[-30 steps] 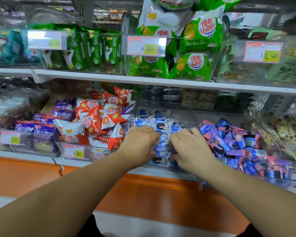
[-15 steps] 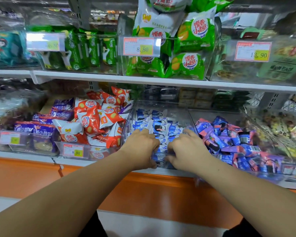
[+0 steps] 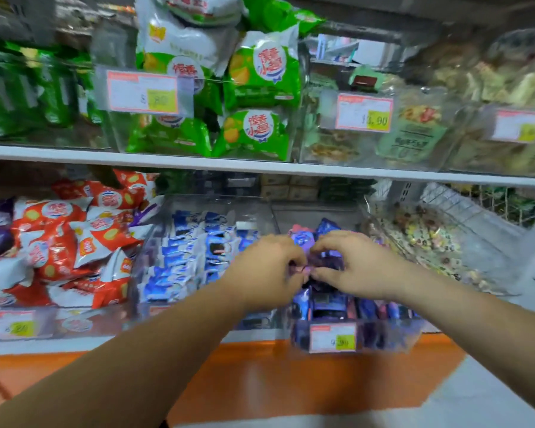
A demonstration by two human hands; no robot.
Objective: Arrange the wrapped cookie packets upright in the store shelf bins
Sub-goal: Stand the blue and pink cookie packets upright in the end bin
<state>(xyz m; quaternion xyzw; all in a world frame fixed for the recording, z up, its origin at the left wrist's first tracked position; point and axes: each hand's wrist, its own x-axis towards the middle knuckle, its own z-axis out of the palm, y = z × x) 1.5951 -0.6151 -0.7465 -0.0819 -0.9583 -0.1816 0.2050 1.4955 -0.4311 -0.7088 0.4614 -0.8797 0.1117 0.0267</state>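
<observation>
Tag [image 3: 364, 112] "13.90" on upper bin [image 3: 310, 149]

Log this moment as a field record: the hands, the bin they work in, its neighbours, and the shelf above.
left hand: fingers curled on the purple packets
right hand: fingers curled on the same packets, close to the left hand
working bin: clear, lower shelf, price tag on its front
bin to its left: blue-and-white packets, many upright
further left: red packets, piled loosely
shelf above: green packets
image: motion blur
</observation>
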